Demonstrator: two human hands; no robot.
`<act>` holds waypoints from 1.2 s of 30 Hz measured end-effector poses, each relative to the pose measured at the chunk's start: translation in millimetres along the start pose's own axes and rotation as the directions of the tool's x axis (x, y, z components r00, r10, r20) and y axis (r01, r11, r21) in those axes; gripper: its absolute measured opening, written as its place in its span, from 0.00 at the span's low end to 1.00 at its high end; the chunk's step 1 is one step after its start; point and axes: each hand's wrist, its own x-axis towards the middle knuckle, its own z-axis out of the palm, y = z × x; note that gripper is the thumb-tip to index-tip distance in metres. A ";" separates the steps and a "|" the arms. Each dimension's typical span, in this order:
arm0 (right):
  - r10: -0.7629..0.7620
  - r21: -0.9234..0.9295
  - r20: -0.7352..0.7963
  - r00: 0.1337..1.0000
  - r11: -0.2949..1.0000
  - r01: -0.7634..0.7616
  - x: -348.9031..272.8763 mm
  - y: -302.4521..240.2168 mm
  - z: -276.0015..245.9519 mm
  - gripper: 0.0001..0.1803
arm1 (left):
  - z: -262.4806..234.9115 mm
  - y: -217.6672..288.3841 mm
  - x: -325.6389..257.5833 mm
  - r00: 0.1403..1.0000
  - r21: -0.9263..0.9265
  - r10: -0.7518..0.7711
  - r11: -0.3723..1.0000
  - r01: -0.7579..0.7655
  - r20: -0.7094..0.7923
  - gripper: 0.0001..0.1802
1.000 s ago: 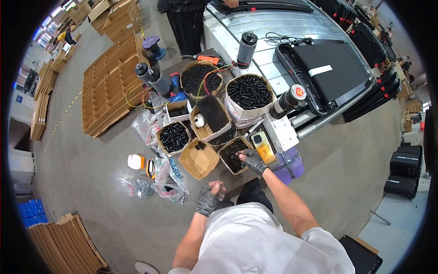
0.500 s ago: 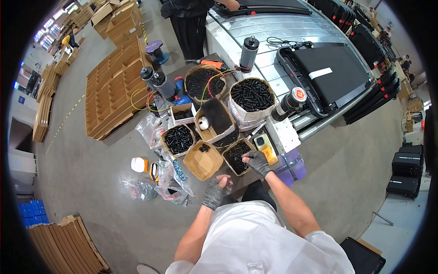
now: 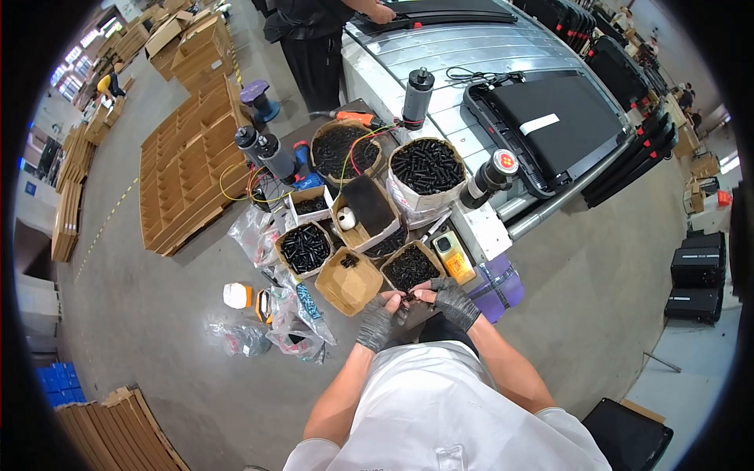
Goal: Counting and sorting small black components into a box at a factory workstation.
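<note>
My left hand [image 3: 382, 318] and my right hand [image 3: 449, 300], both in grey fingerless gloves, meet at the near edge of a box of small black parts [image 3: 411, 267]. Their fingertips are pinched around a tiny dark part [image 3: 406, 301], too small to name. Left of that box sits a cardboard box [image 3: 349, 281] with a few black pieces inside. Beyond it stands a box of black cylindrical pieces [image 3: 305, 249]. A yellow-cased phone [image 3: 454, 257] lies just right of the small-parts box.
A conveyor with metal rollers [image 3: 440, 55] carries black luggage shells [image 3: 558, 129]. Across it a person in black [image 3: 310, 47] works. Upright grey cylindrical tools with wires [image 3: 418, 98] stand around the boxes. Plastic bags [image 3: 294, 334] lie on the left; a purple stool [image 3: 496, 290] is at right.
My right hand has come down and left from over the small-parts box to meet my left hand. My left hand has shifted slightly right and up. The view has tilted a little.
</note>
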 end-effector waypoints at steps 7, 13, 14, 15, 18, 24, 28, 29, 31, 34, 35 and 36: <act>0.018 0.037 -0.084 0.996 0.999 -0.015 -3.8 2.8 5.5 0.13 | -3.4 -10.2 7.3 0.999 0.032 0.038 0.999 -0.039 0.036 0.15; 0.074 0.056 -0.048 0.996 0.996 -0.071 -8.1 -6.2 8.6 0.12 | -4.2 -10.5 6.0 0.996 0.005 0.026 1.000 -0.027 0.083 0.16; 0.056 0.075 -0.070 0.996 0.996 -0.050 -8.9 -7.2 11.3 0.13 | -4.8 -9.2 4.8 0.994 -0.034 -0.011 0.999 0.015 0.111 0.16; 0.038 0.094 -0.092 0.995 0.995 -0.029 -9.3 -7.8 13.0 0.14 | -5.9 -10.2 5.3 0.994 -0.040 -0.007 0.999 0.011 0.108 0.16; 0.140 0.167 0.024 0.990 0.976 -0.142 -9.0 -9.8 10.1 0.13 | -5.8 -8.0 6.3 0.990 0.004 0.053 0.999 -0.054 0.133 0.17; 0.003 0.042 -0.066 0.998 0.999 -0.001 -13.1 -12.4 16.9 0.14 | -1.5 1.2 2.9 0.990 -0.037 0.055 0.998 -0.051 0.132 0.13; -0.132 -0.094 -0.067 0.989 0.988 0.126 -17.1 -13.3 27.1 0.14 | 5.2 6.6 -0.6 0.998 -0.133 -0.009 0.991 0.018 0.069 0.13; -0.176 -0.147 -0.077 0.981 0.975 0.164 -16.8 -12.5 28.2 0.14 | 6.5 7.3 -0.7 0.996 -0.140 0.017 0.990 -0.005 0.087 0.14; -0.221 -0.201 -0.088 0.971 0.959 0.200 -18.8 -12.9 27.1 0.14 | 7.0 9.3 -1.2 0.997 -0.169 0.003 0.986 0.011 0.083 0.14; -0.136 -0.021 -0.220 0.966 0.991 0.135 -23.2 -18.9 28.0 0.13 | 3.5 2.1 3.6 0.999 -0.172 0.039 0.985 -0.035 0.023 0.14; -0.109 0.058 -0.184 0.977 0.991 0.122 -25.1 -19.6 29.1 0.12 | 2.4 -2.6 6.3 0.996 -0.145 0.086 0.985 -0.089 -0.025 0.13; -0.085 0.136 -0.145 0.986 0.985 0.105 -26.4 -20.9 30.7 0.12 | 1.1 -7.2 8.6 0.996 -0.145 0.087 0.985 -0.090 -0.026 0.13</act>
